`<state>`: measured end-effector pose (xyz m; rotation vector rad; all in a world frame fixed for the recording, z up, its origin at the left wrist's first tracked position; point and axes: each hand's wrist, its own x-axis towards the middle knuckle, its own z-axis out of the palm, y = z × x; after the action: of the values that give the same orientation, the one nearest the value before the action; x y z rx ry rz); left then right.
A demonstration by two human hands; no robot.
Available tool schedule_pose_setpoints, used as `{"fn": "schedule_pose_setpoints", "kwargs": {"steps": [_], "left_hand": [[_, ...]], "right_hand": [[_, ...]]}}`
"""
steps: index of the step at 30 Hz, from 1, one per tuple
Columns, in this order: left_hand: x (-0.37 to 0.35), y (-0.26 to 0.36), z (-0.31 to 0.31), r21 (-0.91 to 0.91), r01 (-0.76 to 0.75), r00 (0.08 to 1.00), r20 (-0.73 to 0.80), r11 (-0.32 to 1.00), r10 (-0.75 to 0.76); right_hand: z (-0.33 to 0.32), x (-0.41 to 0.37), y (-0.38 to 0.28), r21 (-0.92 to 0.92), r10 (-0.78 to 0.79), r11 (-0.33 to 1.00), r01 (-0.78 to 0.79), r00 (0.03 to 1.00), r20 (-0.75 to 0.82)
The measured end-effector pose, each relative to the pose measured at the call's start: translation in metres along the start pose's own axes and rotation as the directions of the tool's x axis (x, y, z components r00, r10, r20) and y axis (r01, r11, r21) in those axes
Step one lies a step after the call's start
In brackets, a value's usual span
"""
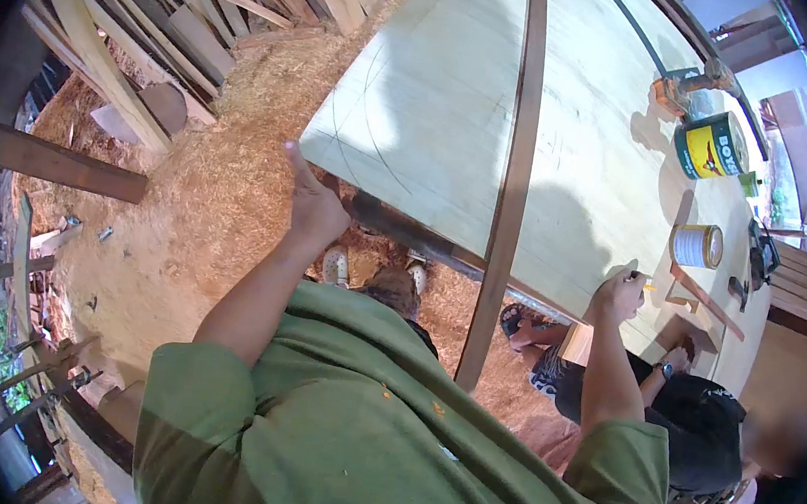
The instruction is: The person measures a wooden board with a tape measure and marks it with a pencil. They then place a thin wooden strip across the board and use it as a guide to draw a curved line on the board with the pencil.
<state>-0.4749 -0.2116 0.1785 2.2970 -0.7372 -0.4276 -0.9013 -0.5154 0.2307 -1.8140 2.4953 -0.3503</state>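
Observation:
A large pale plywood sheet [440,89] lies before me, with curved pencil lines near its left corner. At that corner is my left hand [317,211], its thumb stretched up alongside the edge and its other fingers mostly hidden beneath the sheet. My right hand [619,296] rests at the near edge on the right, fingers closed around a slim pencil [650,287] with a yellow end showing. Between my hands a long brown wooden strip [521,127] crosses the sheet and sticks out past its near edge.
On the right stand a small tin [696,245], a green-and-yellow can [711,147] and a cordless drill [688,87]. A thin wooden piece [708,302] lies by the tin. A co-worker in black [696,421] sits at right. Planks [141,37] are piled left, over shavings [226,164].

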Motion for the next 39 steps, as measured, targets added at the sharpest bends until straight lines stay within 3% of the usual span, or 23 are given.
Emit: {"fn": "schedule_pose_setpoints", "kwargs": {"steps": [6, 10, 12, 13, 14, 16, 19, 22, 24, 31, 33, 37, 39], "left_hand": [[0.001, -0.005, 0.002, 0.006, 0.033, 0.999, 0.007, 0.999, -0.033], [0.002, -0.009, 0.004, -0.001, 0.063, 0.998, 0.027, 0.998, -0.063], [0.002, -0.021, 0.012, -0.063, -0.008, 1.000, -0.002, 0.998, 0.008], [0.003, -0.025, 0.014, -0.063, -0.004, 1.000, -0.009, 0.998, 0.003], [0.005, -0.029, 0.017, 0.098, -0.025, 0.999, 0.026, 0.995, 0.023], [0.005, -0.026, 0.015, 0.254, -0.052, 0.997, 0.064, 0.966, 0.037], [0.003, -0.018, 0.011, 0.267, -0.027, 0.996, 0.088, 0.963, 0.004], [0.002, -0.017, 0.011, 0.218, 0.007, 0.995, 0.091, 0.976, -0.028], [0.001, -0.015, 0.010, -0.071, 0.052, 0.998, -0.017, 0.996, -0.053], [-0.001, -0.006, 0.005, 0.027, -0.083, 0.994, -0.065, 0.996, 0.084], [-0.004, 0.002, -0.001, 0.205, -0.091, 0.995, -0.023, 0.975, 0.098], [-0.004, 0.000, 0.003, 0.154, -0.082, 0.994, -0.057, 0.985, 0.092], [-0.002, -0.001, 0.003, 0.008, -0.038, 0.998, -0.057, 0.999, 0.038]], "right_hand": [[-0.010, -0.007, -0.011, 0.054, 0.038, 0.998, -0.038, 0.999, 0.005], [-0.011, -0.011, -0.014, 0.057, -0.014, 0.998, 0.016, 0.999, -0.035], [-0.021, -0.020, -0.028, 0.045, 0.129, 0.991, -0.129, 0.992, -0.003], [-0.019, -0.018, -0.028, 0.047, 0.122, 0.991, -0.121, 0.993, -0.001], [-0.016, -0.015, -0.023, 0.056, 0.107, 0.993, -0.106, 0.994, -0.006], [-0.003, -0.003, -0.007, 0.064, 0.093, 0.994, -0.092, 0.996, -0.014], [0.009, 0.007, 0.009, -0.022, -0.040, 0.999, 0.040, 0.999, -0.013], [0.001, 0.000, -0.001, -0.020, -0.033, 0.999, 0.033, 0.999, -0.003], [-0.014, -0.014, -0.018, 0.037, 0.055, 0.998, -0.054, 0.998, -0.021], [-0.003, -0.003, -0.006, 0.027, 0.025, 0.999, -0.024, 1.000, -0.007], [0.005, 0.004, 0.003, 0.003, -0.020, 1.000, 0.020, 1.000, 0.015], [0.001, 0.001, 0.001, 0.024, -0.009, 1.000, 0.008, 1.000, 0.012], [0.000, 0.001, -0.001, 0.007, -0.014, 1.000, 0.014, 1.000, 0.004]]}}
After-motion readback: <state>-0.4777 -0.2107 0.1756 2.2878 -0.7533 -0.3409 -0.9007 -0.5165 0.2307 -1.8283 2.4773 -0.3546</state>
